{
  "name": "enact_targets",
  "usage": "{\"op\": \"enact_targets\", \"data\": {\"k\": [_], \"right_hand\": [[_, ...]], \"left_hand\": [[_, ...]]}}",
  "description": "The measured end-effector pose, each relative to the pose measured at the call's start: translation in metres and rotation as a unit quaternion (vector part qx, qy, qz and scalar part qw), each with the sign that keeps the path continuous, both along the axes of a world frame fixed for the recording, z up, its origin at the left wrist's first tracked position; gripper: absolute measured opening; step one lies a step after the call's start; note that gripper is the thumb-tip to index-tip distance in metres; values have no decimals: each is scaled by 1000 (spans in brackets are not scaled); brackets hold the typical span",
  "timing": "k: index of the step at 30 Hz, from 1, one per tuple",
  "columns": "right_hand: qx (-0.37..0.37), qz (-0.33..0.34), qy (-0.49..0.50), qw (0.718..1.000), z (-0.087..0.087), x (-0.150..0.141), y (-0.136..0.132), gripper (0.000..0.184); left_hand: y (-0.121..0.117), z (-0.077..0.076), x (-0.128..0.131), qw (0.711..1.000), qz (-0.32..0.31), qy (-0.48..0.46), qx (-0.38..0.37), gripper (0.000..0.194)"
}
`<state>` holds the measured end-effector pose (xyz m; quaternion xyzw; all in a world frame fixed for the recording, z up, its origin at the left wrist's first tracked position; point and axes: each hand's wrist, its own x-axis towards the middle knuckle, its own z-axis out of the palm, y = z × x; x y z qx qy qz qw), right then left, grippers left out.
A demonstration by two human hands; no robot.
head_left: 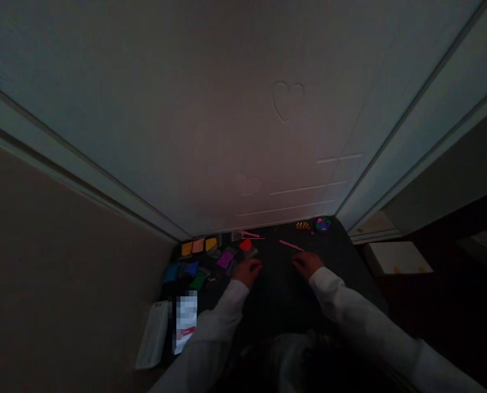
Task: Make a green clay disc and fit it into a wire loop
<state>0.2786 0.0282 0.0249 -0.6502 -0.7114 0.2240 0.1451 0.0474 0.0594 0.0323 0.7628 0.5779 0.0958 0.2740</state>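
Over the dark table, my left hand (pixel 247 271) is curled, its fingers drawn together; anything in them is too dark and small to make out. Close by it lie a purple packet (pixel 226 259) and a red-orange piece (pixel 245 244) in a clear bag. My right hand (pixel 309 264) is also closed, thumb to fingers, apart from the left, and I cannot see what it may pinch. Just beyond its fingertips rests a pink stick-like tool (pixel 291 245). Two more thin pink sticks (pixel 251 234) lie at the back, beside a small clear container (pixel 236 236).
Yellow, orange, blue and green packets (pixel 198 280) spread across the left side. Nearer me are a bright phone-like screen (pixel 185 322) and a white flat case (pixel 152 334). Small yellow beads (pixel 303 225) and a blue multicoloured piece (pixel 322 226) sit back right. A wall (pixel 211 136) borders the table.
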Motion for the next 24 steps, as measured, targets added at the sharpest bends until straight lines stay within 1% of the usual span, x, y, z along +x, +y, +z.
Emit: {"op": "enact_targets", "data": {"k": [2, 4, 6, 7, 8, 9, 10, 11, 13, 17, 19, 22, 24], "right_hand": [[36, -20, 33, 999, 44, 4, 15, 29], [100, -67, 164, 979, 94, 5, 24, 29], [116, -79, 283, 949, 143, 3, 25, 30], [108, -79, 339, 931, 165, 1, 21, 30], [100, -80, 383, 915, 184, -1, 16, 29], [95, -81, 418, 900, 200, -4, 10, 28], [85, -82, 450, 885, 212, -6, 3, 27], [65, -82, 482, 870, 222, -8, -4, 26], [30, -73, 526, 847, 234, -12, -17, 24], [-10, -50, 583, 811, 241, -18, -31, 19], [-18, -39, 596, 802, 243, -20, -35, 18], [-26, -26, 611, 791, 245, -25, -38, 17], [-35, -25, 627, 778, 246, -29, -39, 17]], "left_hand": [[12, 48, 0, 998, 15, -49, 20, 28], [16, 100, 4, 978, 52, -201, 15, 30], [12, 149, 9, 947, 79, -313, 5, 30], [7, 170, 12, 931, 94, -353, -3, 29], [1, 187, 15, 916, 96, -391, -10, 27], [-6, 200, 17, 899, 104, -426, -14, 25], [-13, 211, 19, 882, 111, -457, -22, 25], [-20, 219, 21, 868, 110, -483, -44, 24], [-32, 229, 23, 841, 104, -525, -82, 25], [-48, 237, 25, 800, 83, -577, -140, 26], [-53, 239, 25, 792, 77, -586, -152, 25], [-58, 240, 26, 790, 80, -591, -139, 22], [-60, 241, 25, 787, 82, -597, -131, 20]]}}
